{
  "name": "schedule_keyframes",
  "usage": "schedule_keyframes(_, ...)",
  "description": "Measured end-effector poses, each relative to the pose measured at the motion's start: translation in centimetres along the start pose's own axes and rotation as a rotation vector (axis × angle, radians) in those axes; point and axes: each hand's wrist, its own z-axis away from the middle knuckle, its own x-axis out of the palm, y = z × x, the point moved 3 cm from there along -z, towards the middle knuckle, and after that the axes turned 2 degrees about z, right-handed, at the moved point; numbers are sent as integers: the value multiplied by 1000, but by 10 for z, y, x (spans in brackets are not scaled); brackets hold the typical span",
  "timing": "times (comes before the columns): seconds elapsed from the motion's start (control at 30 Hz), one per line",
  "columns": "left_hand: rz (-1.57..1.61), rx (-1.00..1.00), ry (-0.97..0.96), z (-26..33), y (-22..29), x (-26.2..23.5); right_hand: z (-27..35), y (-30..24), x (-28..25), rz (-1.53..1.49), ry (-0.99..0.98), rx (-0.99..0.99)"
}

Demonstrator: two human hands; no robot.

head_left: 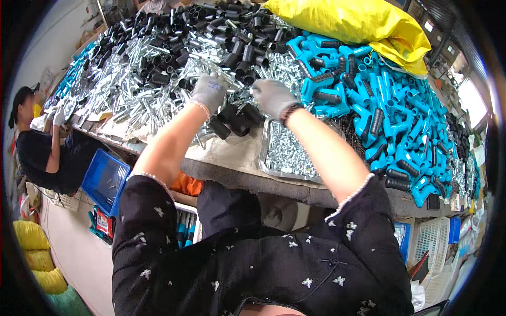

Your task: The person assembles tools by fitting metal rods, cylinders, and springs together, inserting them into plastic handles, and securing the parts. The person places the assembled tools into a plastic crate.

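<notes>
My left hand [209,94], in a pale grey glove, is over the front of the heap of silvery metal rods [142,108]. Its fingers curl inward, and whatever they grip is hidden. To its right, my right hand [274,98], gloved alike, has its fingers bent toward the left hand. I cannot make out what lies in them. Short black plastic tubes [236,124] sit just below and between both hands. A metal tray [262,152] full of small silvery parts stands under my right forearm. More black tubes [243,66] lie beyond my hands.
A big pile of teal plastic handles [390,105] with black grips covers the right side. Behind it lies a yellow sack [358,21]. At the left, a co-worker [45,147] in black sits by the table. A blue crate [105,181] stands below the table's front edge.
</notes>
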Motion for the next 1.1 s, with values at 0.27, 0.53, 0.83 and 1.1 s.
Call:
schedule_keyframes(0.27,918,-478,434,107,-35,-80,-43,-11,44,456,-92,74)
schedule_keyframes(0.53,2207,-464,475,225,41,-62,72,-34,-60,-767,200,-57)
schedule_keyframes(0.83,1327,-82,113,234,127,-100,266,-41,-68,-374,147,-186)
schedule_keyframes(1.1,1402,435,-27,235,220,-98,353,-14,1,-198,47,-164)
